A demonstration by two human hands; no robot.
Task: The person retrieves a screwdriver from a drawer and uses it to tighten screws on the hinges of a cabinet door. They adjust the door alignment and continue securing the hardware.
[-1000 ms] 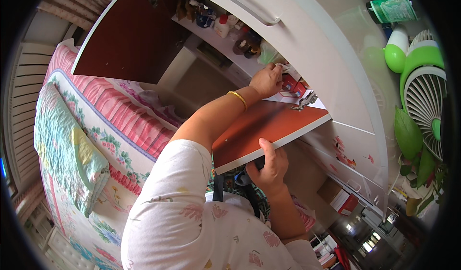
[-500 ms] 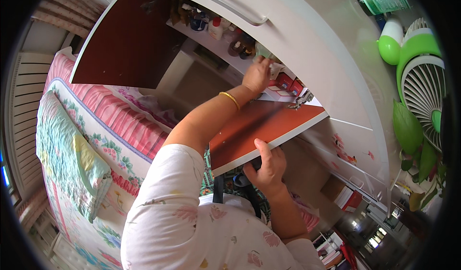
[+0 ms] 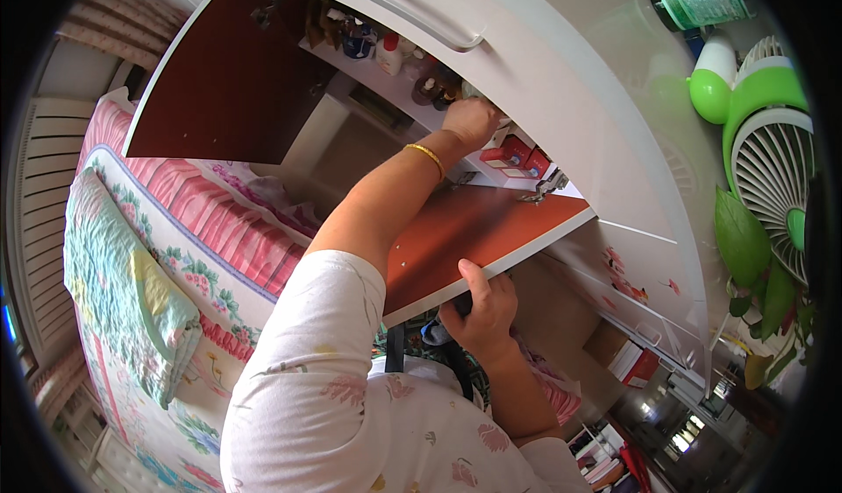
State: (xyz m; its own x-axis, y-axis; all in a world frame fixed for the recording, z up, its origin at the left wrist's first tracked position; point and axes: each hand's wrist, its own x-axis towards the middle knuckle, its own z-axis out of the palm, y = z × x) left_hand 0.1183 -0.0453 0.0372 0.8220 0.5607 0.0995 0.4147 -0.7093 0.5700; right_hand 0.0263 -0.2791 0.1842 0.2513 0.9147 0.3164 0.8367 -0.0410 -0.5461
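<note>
My left hand [image 3: 474,121], a gold bracelet on its wrist, reaches deep into an open cabinet. Its fingers are hidden among the things at the shelf's right end, so what they touch cannot be made out. Just below it sit small red boxes [image 3: 514,154]. Further left along the white shelf [image 3: 386,89] stand brown jars [image 3: 427,88], a white bottle with a red cap [image 3: 388,54] and a dark blue container [image 3: 358,41]. My right hand [image 3: 485,309] grips the edge of the red-brown cabinet door [image 3: 465,239], thumb on its inner face and fingers behind it.
A second open door [image 3: 228,72] hangs at the upper left. Above is a white drawer front with a metal handle [image 3: 421,19]. On the white top at right are a green fan [image 3: 772,160], a green bottle [image 3: 702,2] and a leafy plant [image 3: 745,239]. A bed with a folded quilt [image 3: 132,282] lies left.
My left hand has pushed slightly further into the cabinet, and its fingers have gone out of sight. My right hand keeps its hold on the door.
</note>
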